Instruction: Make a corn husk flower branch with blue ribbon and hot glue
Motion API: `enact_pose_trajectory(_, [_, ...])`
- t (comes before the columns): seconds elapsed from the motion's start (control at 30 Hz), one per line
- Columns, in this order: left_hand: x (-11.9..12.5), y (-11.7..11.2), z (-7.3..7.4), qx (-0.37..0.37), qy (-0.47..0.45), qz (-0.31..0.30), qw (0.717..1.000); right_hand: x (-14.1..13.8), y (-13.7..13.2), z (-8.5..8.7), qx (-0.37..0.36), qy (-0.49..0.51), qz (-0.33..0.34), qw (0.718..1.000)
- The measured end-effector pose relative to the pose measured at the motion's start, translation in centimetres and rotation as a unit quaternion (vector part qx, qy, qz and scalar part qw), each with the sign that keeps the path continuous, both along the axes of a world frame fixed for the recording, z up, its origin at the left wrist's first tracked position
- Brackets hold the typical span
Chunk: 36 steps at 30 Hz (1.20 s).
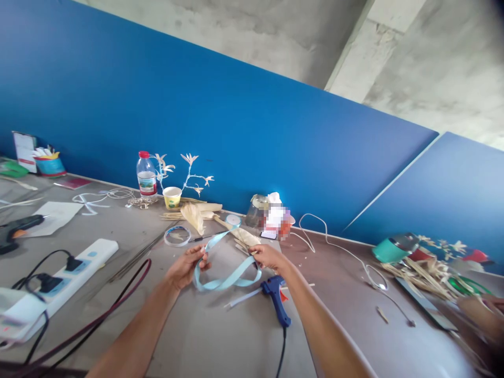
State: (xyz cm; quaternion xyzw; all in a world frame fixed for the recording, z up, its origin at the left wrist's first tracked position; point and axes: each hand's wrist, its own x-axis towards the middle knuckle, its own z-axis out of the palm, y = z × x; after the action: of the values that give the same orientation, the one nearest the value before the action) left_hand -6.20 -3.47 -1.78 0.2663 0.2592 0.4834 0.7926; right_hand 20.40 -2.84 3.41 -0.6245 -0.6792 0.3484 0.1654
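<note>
My left hand (185,268) pinches one end of a light blue ribbon (224,281) above the grey table (220,336). My right hand (268,256) grips the ribbon's other side together with pale dried leaf strips (246,239). The ribbon hangs in a loop between both hands and trails back to its spool (233,220). A blue glue gun (277,302) lies just under my right forearm, its cord running toward me.
A white power strip (59,283) with black plugs lies left. A water bottle (147,176), a small cup (172,197), a tape ring (177,235), a jar (256,210) and dried stalks (425,273) sit along the blue partition. Another person's hand (482,310) shows at right.
</note>
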Motion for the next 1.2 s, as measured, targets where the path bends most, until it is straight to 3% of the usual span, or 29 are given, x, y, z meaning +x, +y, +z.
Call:
enact_pose_trajectory(0.07, [-0.2,0.1,-0.1,0.005,-0.019,0.004,1.0,0.9,-0.5,0.0,-0.011,0.071,-0.014,0.997])
enact_pose_trajectory(0.13, [-0.5,0.3,-0.2,0.013,-0.04,0.008,0.999,1.7,-1.1,0.0,-0.031,0.21,-0.042,0.976])
enact_pose_trajectory(0.27, [-0.7,0.4,-0.2,0.039,-0.064,0.005,0.997,3.2,-2.3,0.5,-0.036,0.491,-0.089,0.866])
enact_pose_trajectory(0.37, [-1.0,0.6,-0.3,0.04,-0.068,-0.002,0.997,4.5,-2.6,1.8,-0.007,0.576,-0.061,0.815])
enact_pose_trajectory(0.57, [-1.5,0.9,-0.7,0.029,-0.07,-0.004,0.997,4.5,-3.5,5.0,0.039,0.655,-0.05,0.753])
enact_pose_trajectory(0.67, [-1.3,0.9,-0.6,0.022,-0.043,0.003,0.999,1.5,-5.1,4.8,-0.003,0.643,-0.006,0.766])
enact_pose_trajectory(0.73, [-1.1,0.7,-0.4,0.023,-0.018,0.012,1.0,-1.2,-6.3,3.7,-0.07,0.58,0.038,0.81])
enact_pose_trajectory(0.83, [-0.8,0.5,0.1,0.032,0.01,0.026,0.999,-4.5,-7.1,1.7,-0.137,0.496,0.03,0.857])
enact_pose_trajectory(0.97, [-0.7,0.5,0.3,0.044,0.007,0.035,0.998,-6.1,-6.7,-0.2,-0.187,0.471,0.014,0.862])
enact_pose_trajectory(1.2, [-0.7,0.8,0.2,0.032,-0.03,0.037,0.998,-6.5,-5.8,-1.0,-0.195,0.45,0.023,0.871])
